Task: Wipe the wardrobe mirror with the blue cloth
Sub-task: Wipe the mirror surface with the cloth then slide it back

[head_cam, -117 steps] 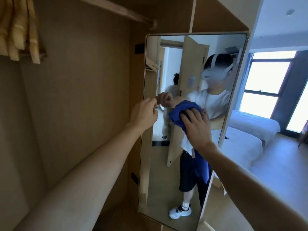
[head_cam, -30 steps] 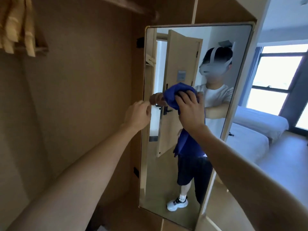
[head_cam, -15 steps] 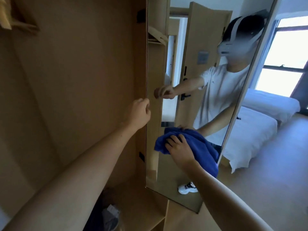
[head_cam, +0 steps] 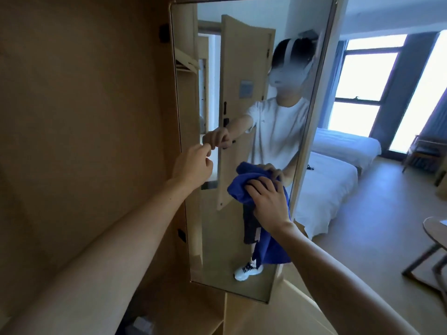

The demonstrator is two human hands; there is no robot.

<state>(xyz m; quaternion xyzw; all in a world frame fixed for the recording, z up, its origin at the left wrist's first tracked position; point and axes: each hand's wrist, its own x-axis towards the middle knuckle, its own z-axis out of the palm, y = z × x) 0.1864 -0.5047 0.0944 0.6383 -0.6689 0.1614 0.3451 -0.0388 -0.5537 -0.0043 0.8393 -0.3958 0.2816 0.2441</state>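
The tall wardrobe mirror [head_cam: 210,238] stands in the middle of the view, hinged at its left edge inside the wooden wardrobe. My right hand [head_cam: 268,201] presses a bunched blue cloth [head_cam: 238,189] flat against the glass, right of centre and about halfway up; a tail of the cloth hangs down below my wrist. My left hand [head_cam: 192,165] pinches the mirror's left edge with curled fingers. The glass reflects a person in a white shirt and both hands.
The wardrobe's brown inner wall [head_cam: 84,117] fills the left. A wooden shelf [head_cam: 193,317] lies below the mirror. To the right are two white beds [head_cam: 333,180], bright windows, a chair [head_cam: 420,151] and a round table's edge [head_cam: 435,230].
My right hand has slid the cloth from the mirror's lower part up and to the right. The view has tilted up, showing more of the mirror. My left hand keeps its hold.
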